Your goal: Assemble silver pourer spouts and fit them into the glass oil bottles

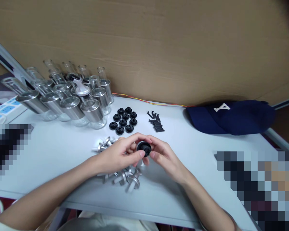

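Observation:
Both of my hands meet over the table, closed around a round black stopper [144,148] with a silvery rim at its edge. My left hand [121,154] grips it from the left, thumb on its front. From the right, my right hand [168,160] holds it with thumb and fingers. Below and behind my left hand lie several silver metal pourer tops [134,181], partly hidden by it. Beyond my hands, several black stoppers [123,123] sit in a cluster. Small black lever-like pieces [156,124] lie to their right.
Several glass bottles with metal sleeves [91,110] stand at the back left; one carries a silver and black pourer top [82,87]. A navy cap [236,118] lies at the back right. Thin wires [154,103] run along the cardboard wall [159,48]. Power strips [8,107] are at the left.

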Action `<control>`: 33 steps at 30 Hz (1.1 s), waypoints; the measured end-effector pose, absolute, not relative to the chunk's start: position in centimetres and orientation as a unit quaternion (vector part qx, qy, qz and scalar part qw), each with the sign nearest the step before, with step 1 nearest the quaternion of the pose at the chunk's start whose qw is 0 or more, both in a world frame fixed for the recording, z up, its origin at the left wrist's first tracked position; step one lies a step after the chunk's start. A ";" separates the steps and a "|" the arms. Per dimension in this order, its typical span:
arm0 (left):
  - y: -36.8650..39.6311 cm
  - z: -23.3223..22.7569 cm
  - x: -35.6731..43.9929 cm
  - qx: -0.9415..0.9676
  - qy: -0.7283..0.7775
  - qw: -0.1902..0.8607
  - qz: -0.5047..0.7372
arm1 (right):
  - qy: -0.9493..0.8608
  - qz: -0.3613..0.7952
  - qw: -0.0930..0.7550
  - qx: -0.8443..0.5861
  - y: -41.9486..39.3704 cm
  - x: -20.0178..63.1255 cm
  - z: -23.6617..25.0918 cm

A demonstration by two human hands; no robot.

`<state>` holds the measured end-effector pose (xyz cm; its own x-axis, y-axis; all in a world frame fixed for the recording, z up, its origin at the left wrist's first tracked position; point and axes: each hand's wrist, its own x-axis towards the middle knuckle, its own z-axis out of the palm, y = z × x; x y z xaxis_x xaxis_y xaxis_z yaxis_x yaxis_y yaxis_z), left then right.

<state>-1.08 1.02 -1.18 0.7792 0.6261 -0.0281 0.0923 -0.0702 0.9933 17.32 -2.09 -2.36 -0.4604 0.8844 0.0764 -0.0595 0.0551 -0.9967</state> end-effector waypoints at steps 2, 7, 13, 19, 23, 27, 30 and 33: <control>1.0 -1.2 -1.2 0.704 0.254 0.628 0.211 | -0.614 0.596 0.400 -0.329 -2.0 17.3 -2.3; 1.0 -1.3 -1.3 0.712 0.243 0.621 0.217 | -0.617 0.597 0.398 -0.324 -2.0 17.3 -2.3; 1.1 -1.2 -1.2 0.698 0.237 0.644 0.202 | -0.631 0.582 0.386 -0.337 -2.1 17.3 -2.3; 1.0 -1.7 -1.4 0.698 0.259 0.639 0.195 | -0.651 0.538 0.388 -0.369 -2.2 17.1 -1.9; 1.1 -1.9 -1.4 0.685 0.260 0.653 0.194 | -0.650 0.538 0.384 -0.374 -2.3 16.9 -1.8; 1.1 -1.8 -1.3 0.662 0.259 0.677 0.190 | -0.654 0.538 0.374 -0.377 -2.5 16.9 -1.9; 1.1 -1.6 -1.2 0.660 0.264 0.679 0.182 | -0.657 0.538 0.366 -0.381 -2.5 16.9 -2.0; 1.1 -1.4 -1.2 0.660 0.265 0.680 0.178 | -0.657 0.540 0.364 -0.381 -2.6 17.0 -2.1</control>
